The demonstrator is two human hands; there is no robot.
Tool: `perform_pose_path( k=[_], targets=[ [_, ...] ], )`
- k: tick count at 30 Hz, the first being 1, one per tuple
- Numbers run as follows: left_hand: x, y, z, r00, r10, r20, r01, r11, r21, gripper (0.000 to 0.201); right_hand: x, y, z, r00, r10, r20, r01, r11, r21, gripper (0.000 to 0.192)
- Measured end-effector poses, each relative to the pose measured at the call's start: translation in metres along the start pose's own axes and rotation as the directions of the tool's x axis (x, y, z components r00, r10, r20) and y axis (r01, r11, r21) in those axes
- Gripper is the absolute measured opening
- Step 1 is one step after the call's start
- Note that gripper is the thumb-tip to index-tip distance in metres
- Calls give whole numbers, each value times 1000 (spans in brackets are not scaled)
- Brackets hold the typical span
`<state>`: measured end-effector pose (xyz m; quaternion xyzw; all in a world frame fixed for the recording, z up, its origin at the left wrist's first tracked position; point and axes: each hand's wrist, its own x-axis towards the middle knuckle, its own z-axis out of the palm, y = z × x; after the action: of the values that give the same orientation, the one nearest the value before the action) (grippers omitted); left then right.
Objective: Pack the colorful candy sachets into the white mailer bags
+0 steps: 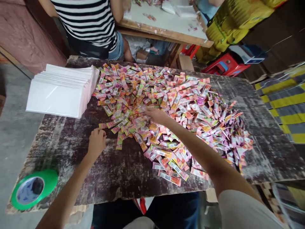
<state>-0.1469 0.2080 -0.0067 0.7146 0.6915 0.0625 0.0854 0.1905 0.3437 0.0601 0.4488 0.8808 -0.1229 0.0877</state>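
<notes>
A wide heap of small colourful sachets, pink, orange and green, covers the middle and right of a worn dark wooden table. My right hand reaches into the heap's left part, fingers spread flat over the sachets. My left hand rests on bare wood just left of the heap with its fingers curled; whether it holds anything is hidden. A stack of white envelopes lies at the table's far left.
A green tape roll sits at the near left corner. Another person in a striped top sits beyond the table at a second table. Red plastic stools and yellow sacks stand at the back right.
</notes>
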Motion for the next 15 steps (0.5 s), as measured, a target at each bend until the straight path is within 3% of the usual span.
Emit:
perform_pose_path(
  k=[2,4,6,9,12,15],
  targets=[
    [3,3,-3,994,-24,-109,22,1000,-20,33,-4,8,-5,1000,-7,1,7,999,35,35],
    [21,8,-7,997,-4,-72,3,1000,-8,40,0,13,-9,996,66,-57,-63,997,54,38],
    [40,11,-10,996,42,84,-44,999,19,32,7,13,-13,980,170,-108,-165,985,51,39],
    [46,7,-17,947,95,306,-102,995,5,22,9,8,-15,974,213,-80,-212,977,26,37],
    [21,0,-28,878,79,472,-45,995,-84,16,3,-5,-8,989,144,-22,-144,989,18,37],
    [-12,1,-42,768,156,621,46,954,-297,6,-2,-23,6,997,77,16,-77,997,-13,39]
  ],
)
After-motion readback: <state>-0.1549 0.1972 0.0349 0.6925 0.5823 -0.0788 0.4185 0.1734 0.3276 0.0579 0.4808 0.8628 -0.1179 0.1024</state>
